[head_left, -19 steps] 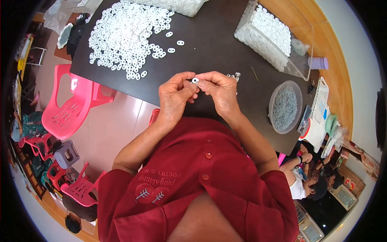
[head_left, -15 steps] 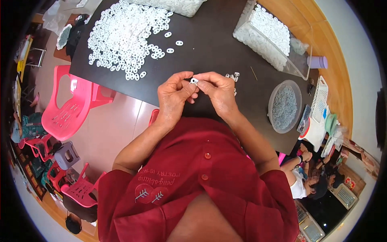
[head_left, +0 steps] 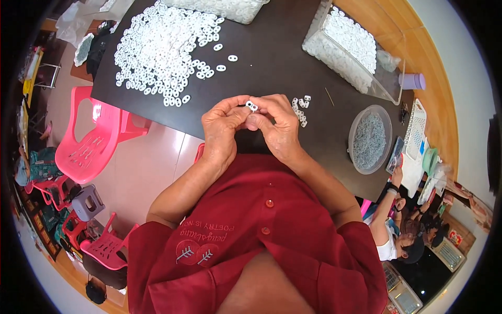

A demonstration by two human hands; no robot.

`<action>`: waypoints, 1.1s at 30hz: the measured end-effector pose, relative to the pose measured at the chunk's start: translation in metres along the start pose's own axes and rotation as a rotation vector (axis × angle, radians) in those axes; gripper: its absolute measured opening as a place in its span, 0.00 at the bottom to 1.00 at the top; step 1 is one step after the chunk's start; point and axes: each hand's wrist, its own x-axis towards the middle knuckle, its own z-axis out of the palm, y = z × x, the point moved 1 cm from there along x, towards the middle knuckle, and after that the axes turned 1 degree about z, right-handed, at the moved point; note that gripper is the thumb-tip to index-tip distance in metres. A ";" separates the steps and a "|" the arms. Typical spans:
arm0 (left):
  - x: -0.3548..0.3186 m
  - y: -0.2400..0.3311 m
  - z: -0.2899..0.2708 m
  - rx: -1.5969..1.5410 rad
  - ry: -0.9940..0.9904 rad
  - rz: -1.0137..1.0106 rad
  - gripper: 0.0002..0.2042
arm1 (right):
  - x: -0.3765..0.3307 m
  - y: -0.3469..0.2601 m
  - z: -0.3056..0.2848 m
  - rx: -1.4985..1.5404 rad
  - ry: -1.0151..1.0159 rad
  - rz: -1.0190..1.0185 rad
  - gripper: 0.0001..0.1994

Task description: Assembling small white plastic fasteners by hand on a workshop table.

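Note:
Between the fingertips of my left hand (head_left: 221, 128) and my right hand (head_left: 278, 128), just in from the table's near edge, is a small white oval piece with two holes (head_left: 251, 106). Both hands are closed around it, thumbs and index fingers pinching its sides. To the right of my right hand lie several small white blocky pieces (head_left: 299, 110). A big heap of white two-hole ovals (head_left: 157, 47) spreads over the far left of the dark table (head_left: 261, 57), with a few loose ones at its right side.
At right stand a clear bin of white pieces (head_left: 340, 57), a lilac cup (head_left: 413, 81) and a round tub of small grey metal parts (head_left: 369, 137). A thin stick (head_left: 329, 97) lies nearby. Another clear container (head_left: 230, 8) is at the far edge. A co-worker's arm (head_left: 389, 193) reaches in at right.
The oval piece has turned, so both holes now show. My right hand has shifted slightly left, uncovering more blocky pieces. The co-worker's arm has extended toward the table's right edge.

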 end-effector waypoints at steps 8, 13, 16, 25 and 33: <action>0.000 0.003 -0.002 0.036 -0.019 -0.016 0.07 | 0.004 0.000 -0.002 -0.199 0.056 -0.200 0.14; 0.001 0.001 -0.007 0.106 -0.057 0.051 0.06 | 0.002 0.003 -0.002 -0.157 0.055 -0.204 0.15; 0.001 0.004 -0.006 0.113 -0.078 0.085 0.05 | 0.001 0.001 0.000 -0.123 0.063 -0.171 0.15; -0.005 0.010 -0.005 0.084 -0.111 0.144 0.10 | 0.005 -0.009 0.001 -0.164 0.089 -0.294 0.12; -0.005 0.001 -0.009 0.105 -0.099 0.307 0.12 | 0.006 -0.010 0.011 -0.163 0.119 -0.326 0.13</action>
